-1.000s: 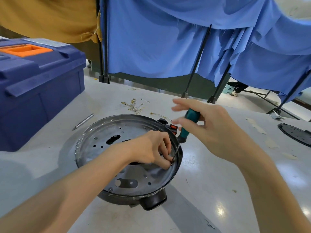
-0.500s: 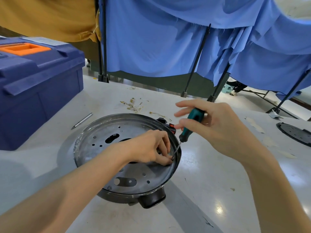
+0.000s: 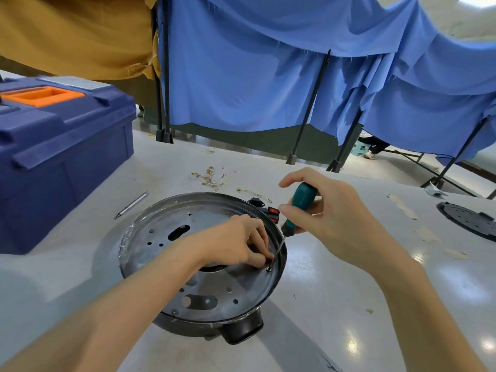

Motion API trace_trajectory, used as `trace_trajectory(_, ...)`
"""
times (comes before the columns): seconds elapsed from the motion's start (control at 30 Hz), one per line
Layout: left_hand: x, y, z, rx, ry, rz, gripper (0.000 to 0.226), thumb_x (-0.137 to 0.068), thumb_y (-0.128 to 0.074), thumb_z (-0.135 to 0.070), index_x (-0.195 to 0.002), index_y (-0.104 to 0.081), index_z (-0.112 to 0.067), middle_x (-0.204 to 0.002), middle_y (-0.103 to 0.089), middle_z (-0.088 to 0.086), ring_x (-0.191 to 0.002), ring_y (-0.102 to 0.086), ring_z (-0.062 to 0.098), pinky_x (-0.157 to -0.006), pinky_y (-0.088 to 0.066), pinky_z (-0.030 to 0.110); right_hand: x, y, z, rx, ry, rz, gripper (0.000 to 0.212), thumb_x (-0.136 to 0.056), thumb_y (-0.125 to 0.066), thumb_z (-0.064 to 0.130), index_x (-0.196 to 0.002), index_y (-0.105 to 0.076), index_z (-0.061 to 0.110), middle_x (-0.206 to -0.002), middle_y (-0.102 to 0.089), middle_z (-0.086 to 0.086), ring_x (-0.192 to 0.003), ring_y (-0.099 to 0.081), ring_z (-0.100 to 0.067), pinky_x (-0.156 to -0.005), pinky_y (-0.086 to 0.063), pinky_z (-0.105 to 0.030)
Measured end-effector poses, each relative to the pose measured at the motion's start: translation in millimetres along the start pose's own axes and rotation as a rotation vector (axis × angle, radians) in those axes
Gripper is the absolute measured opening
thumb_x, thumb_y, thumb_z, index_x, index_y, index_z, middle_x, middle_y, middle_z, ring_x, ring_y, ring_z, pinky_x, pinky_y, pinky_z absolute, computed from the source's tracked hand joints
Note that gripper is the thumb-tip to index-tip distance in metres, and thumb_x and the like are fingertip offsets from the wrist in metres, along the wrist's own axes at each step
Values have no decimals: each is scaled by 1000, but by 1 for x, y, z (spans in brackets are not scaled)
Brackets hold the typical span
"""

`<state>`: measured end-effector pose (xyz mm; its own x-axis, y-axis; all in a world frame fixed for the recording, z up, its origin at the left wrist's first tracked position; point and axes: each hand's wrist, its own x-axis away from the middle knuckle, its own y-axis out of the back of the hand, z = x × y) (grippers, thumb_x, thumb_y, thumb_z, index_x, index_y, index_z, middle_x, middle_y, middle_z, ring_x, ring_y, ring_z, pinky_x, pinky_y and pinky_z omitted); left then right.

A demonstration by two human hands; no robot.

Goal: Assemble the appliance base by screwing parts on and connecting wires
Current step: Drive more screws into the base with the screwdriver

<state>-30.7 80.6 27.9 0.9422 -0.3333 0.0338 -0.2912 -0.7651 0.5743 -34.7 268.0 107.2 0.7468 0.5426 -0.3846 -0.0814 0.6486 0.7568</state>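
Since a second ago the right hand (image 3: 335,221) has drawn its forefinger in from straight to hooked over the handle top, and the left hand (image 3: 236,242) has eased back enough to bare the screw (image 3: 269,269) under the tip. The appliance base (image 3: 214,291) lies in the same place on the white surface (image 3: 349,304), open side up, straight ahead of the person. The right hand, just past the base's right rim, wraps thumb and curled fingers round the green handle of the screwdriver (image 3: 302,200), whose thin shaft slants down and inward to the screw near that rim. The left hand rests inside the base, fingers curled tight, thumb and forefinger pinching at the shaft's lower end beside the screw. Behind the base lie loose wires (image 3: 212,177); to its left a metal pen (image 3: 131,204) and, farther left, a blue toolbox (image 3: 67,157); well to its right a black disc (image 3: 467,220)
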Motion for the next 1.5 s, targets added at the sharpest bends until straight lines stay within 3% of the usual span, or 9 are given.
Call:
trace_trajectory(0.2,-3,7,-1,-99,-74,6,16,-88,-69,-14,-99,-79,-18,-103,-64,-13,-99,-61,2,-98,-49,26,-2,16,-10,-178,-100,-294,20,-86,-71,24,-102,-59,20,-90,-58,-4,-62,-71,-9,-51,-54,-16)
trace_trajectory(0.43,-3,18,1,-54,-76,-164,18,-87,-68,-8,-98,-79,-18,-96,-70,-13,-90,-66,0,-87,-51,16,-16,16,-55,-330,-350,-578,31,-90,-69,31,-112,-51,18,-92,-62,-15,-48,-63,-21,-42,-48,-17)
trace_trajectory(0.67,-6,42,17,-264,-46,-501,23,-89,-63,-5,-101,-77,-20,-90,-66,-11,-83,-61,3,-80,-49,18,-27,-40,-108,-363,-661,-225,44,-85,-75,35,-108,-52,6,-79,-65,-20,-41,-55,-17,-36,-38,-25)
trace_trajectory(0.83,-5,72,32,-365,29,-648,25,-90,-60,-3,-103,-77,-16,-96,-64,-8,-92,-58,10,-86,-40,18,-30,-83,-126,16,-668,-22,41,-86,-68,49,-104,-53,15,-95,-67,-7,-85,-63,-25,-67,-49,-35)
trace_trajectory(0.97,-5,79,40,-361,57,-664,23,-91,-60,-3,-102,-77,-15,-95,-63,-5,-90,-57,11,-85,-37,17,-35,-91,-124,290,-596,45,41,-92,-54,57,-103,-46,19,-87,-54,5,-80,-53,-20,-55,-32,-30)
trace_trajectory(1.1,-6,81,40,-352,50,-696,22,-91,-60,-5,-100,-77,-17,-92,-62,-6,-88,-57,9,-81,-36,16,-40,-83,-114,404,-568,6,44,-99,-40,55,-113,-49,15,-88,-54,2,-83,-53,-24,-65,-38,-34)
trace_trajectory(1.2,-5,95,41,-317,82,-734,22,-91,-60,-4,-98,-77,-16,-96,-67,0,-85,-59,12,-79,-40,21,-50,-71,-93,254,-443,-157,40,-101,-39,50,-110,-61,18,-82,-64,3,-80,-60,-20,-69,-45,-33)
trace_trajectory(1.37,11,128,57,-336,260,-791,24,-94,-56,0,-102,-75,-12,-101,-70,5,-89,-61,19,-83,-48,31,-69,-74,-51,-13,-190,61,32,-96,-56,41,-124,-63,28,-112,-66,7,-98,-62,-10,-85,-47,-24)
trace_trajectory(1.5,28,139,85,-331,424,-811,21,-92,-60,-6,-108,-73,-8,-108,-70,9,-102,-61,26,-92,-46,32,-76,-96,-40,93,-125,210,35,-99,-54,22,-134,-56,20,-133,-60,-2,-122,-53,-21,-105,-40,-35)
